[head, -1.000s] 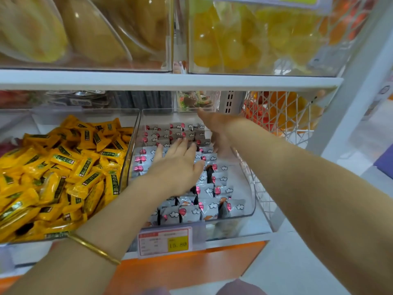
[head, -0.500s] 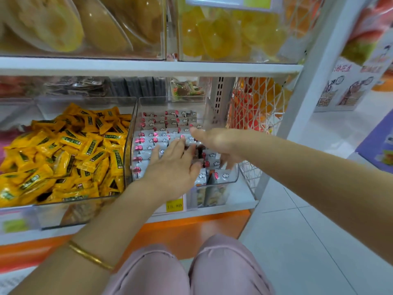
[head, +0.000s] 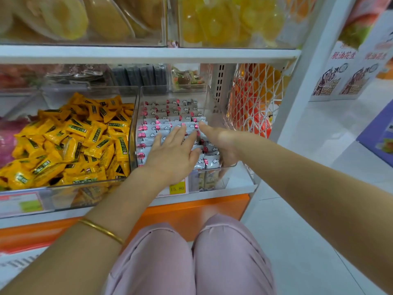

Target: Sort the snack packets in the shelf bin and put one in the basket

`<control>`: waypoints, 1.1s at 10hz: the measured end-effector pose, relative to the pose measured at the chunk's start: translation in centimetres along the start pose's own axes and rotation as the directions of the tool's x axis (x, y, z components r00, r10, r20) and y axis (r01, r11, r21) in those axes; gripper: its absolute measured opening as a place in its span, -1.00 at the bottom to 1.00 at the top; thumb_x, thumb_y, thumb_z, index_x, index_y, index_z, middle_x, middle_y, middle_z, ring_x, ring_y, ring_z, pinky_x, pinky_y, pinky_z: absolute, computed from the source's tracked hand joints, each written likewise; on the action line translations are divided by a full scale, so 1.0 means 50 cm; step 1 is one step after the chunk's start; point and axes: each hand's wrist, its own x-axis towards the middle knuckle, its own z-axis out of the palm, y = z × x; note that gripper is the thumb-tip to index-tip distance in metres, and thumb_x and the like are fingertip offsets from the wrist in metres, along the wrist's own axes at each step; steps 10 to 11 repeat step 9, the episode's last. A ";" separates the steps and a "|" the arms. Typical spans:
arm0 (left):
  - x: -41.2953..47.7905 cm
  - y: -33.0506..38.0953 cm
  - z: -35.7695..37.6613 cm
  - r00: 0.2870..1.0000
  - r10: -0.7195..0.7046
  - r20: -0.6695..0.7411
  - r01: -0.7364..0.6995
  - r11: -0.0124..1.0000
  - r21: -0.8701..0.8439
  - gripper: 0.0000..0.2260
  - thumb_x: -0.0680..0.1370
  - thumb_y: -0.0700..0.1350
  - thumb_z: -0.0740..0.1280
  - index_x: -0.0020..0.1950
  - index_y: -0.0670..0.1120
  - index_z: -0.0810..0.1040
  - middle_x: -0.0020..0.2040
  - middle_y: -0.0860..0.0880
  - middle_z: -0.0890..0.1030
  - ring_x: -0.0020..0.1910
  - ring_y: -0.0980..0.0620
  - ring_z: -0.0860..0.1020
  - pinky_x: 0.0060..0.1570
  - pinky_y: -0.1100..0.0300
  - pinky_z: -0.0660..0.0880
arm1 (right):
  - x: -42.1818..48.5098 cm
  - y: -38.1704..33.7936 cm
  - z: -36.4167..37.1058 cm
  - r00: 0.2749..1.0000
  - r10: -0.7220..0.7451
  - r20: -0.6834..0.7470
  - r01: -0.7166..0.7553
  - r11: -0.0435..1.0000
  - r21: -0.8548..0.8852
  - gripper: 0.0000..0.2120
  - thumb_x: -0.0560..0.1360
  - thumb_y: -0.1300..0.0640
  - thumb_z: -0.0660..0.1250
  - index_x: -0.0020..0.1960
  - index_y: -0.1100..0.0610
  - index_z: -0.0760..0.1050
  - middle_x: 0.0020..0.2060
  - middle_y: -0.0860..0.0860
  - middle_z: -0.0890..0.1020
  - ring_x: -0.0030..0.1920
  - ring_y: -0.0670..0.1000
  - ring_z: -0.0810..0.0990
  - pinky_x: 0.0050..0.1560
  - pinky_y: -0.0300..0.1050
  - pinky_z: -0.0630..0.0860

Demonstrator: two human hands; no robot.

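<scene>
Snack packets: I see silver packets [head: 170,116] with pink ends and white cloud marks, lying in neat rows across the back and looser toward the front.
Bin: they sit in a clear plastic bin [head: 133,133] on the lower shelf, the right-hand one of two bins side by side.
Left hand: my view shows the left hand [head: 174,154] laid flat on top of the packets in the middle of the bin, fingers straight and a little spread, gripping nothing.
Right hand: the right hand [head: 221,141] is at the bin's right side, thumb stretched forward over the packets, fingers dipping down among the front rows by the right wall; I cannot tell whether they grip a packet.
Wire basket: a white wire basket [head: 255,99] hangs just beside the bin on the right, with orange packs inside.
Yellow packets: the left-hand bin holds a loose heap of yellow packets [head: 80,137].
Price tag: a tag with a yellow patch [head: 177,188] is fixed on the bin's front, partly hidden by the left wrist.
Bracelet: a thin gold bracelet [head: 102,229] circles the left forearm.
Upper shelf: a white shelf board [head: 148,54] above carries clear boxes of yellow snacks.
Knees: pink trousers [head: 157,258] show at the bottom, over a pale tiled floor [head: 308,209].
</scene>
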 end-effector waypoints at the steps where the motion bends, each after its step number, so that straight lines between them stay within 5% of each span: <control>1: -0.002 -0.003 -0.002 1.000 -0.004 -0.011 0.004 1.000 0.000 -0.52 0.61 0.13 -0.17 0.53 0.06 -0.10 0.55 -0.02 -0.14 0.50 0.04 -0.20 0.42 -0.06 -0.23 | 0.003 0.002 0.002 0.999 -0.009 0.047 0.005 0.997 0.075 -0.48 0.57 -0.26 0.01 0.41 -0.01 0.25 0.33 0.13 0.43 0.29 0.21 0.45 0.22 0.19 0.44; 3: -0.007 -0.004 -0.004 1.000 -0.011 -0.028 0.011 1.000 0.015 -0.52 0.61 0.13 -0.17 0.52 0.07 -0.08 0.55 -0.02 -0.12 0.51 0.03 -0.19 0.41 -0.09 -0.25 | -0.006 -0.013 0.005 0.999 0.030 0.020 -0.032 0.994 0.109 -0.39 0.54 -0.32 0.00 0.47 -0.01 0.15 0.44 0.17 0.27 0.37 0.27 0.33 0.26 0.32 0.34; 4: -0.010 -0.002 -0.003 1.000 -0.017 -0.017 0.018 1.000 0.023 -0.52 0.61 0.14 -0.18 0.52 0.07 -0.10 0.55 -0.03 -0.13 0.51 0.03 -0.20 0.40 -0.11 -0.26 | -0.013 -0.026 0.007 0.994 0.090 -0.063 -0.084 0.993 0.087 -0.26 0.52 -0.35 -0.01 0.53 0.05 -0.07 0.52 0.18 -0.01 0.48 0.29 0.04 0.32 0.39 0.16; 5: -0.008 0.000 -0.005 1.000 -0.024 -0.008 0.024 1.000 0.011 -0.52 0.61 0.14 -0.17 0.52 0.07 -0.11 0.55 -0.03 -0.14 0.51 0.02 -0.20 0.41 -0.11 -0.25 | -0.021 -0.025 0.016 0.994 0.070 -0.087 -0.064 0.995 0.075 -0.24 0.53 -0.33 -0.03 0.53 0.11 -0.10 0.53 0.16 -0.03 0.50 0.24 0.01 0.38 0.29 0.11; 7: -0.036 0.004 -0.042 0.996 -0.004 -0.091 -0.002 0.998 -0.062 -0.55 0.63 0.08 -0.09 0.52 0.03 0.04 0.54 -0.04 0.01 0.51 0.02 -0.08 0.44 -0.06 -0.16 | -0.095 -0.037 0.009 0.984 -0.127 -0.126 0.112 0.987 -0.116 -0.40 0.60 -0.20 -0.02 0.51 0.12 0.07 0.48 0.14 0.19 0.43 0.21 0.24 0.37 0.22 0.27; 8: -0.109 0.003 -0.073 0.961 0.030 -0.274 -0.096 0.968 -0.230 -0.56 0.63 0.09 -0.04 0.50 0.05 0.12 0.53 0.02 0.10 0.49 0.08 0.02 0.41 0.16 -0.07 | -0.170 -0.035 -0.015 0.942 -0.329 -0.073 0.315 0.937 -0.149 -0.49 0.61 -0.14 0.03 0.46 0.11 0.19 0.40 0.08 0.36 0.32 0.11 0.40 0.27 0.07 0.42; 9: -0.207 -0.015 -0.121 0.907 -0.031 -0.421 -0.222 0.813 -0.538 -0.61 0.61 0.06 0.08 0.44 0.09 0.26 0.43 0.21 0.26 0.40 0.29 0.20 0.29 0.49 0.10 | -0.250 -0.012 -0.061 0.888 -0.461 -0.002 0.457 0.881 -0.120 -0.54 0.58 -0.09 0.13 0.41 0.09 0.29 0.27 0.02 0.50 0.21 0.01 0.52 0.20 0.02 0.49; 11: -0.207 -0.015 -0.121 0.907 -0.031 -0.421 -0.222 0.813 -0.538 -0.61 0.61 0.06 0.08 0.44 0.09 0.26 0.43 0.21 0.26 0.40 0.29 0.20 0.29 0.49 0.10 | -0.250 -0.012 -0.061 0.888 -0.461 -0.002 0.457 0.881 -0.120 -0.54 0.58 -0.09 0.13 0.41 0.09 0.29 0.27 0.02 0.50 0.21 0.01 0.52 0.20 0.02 0.49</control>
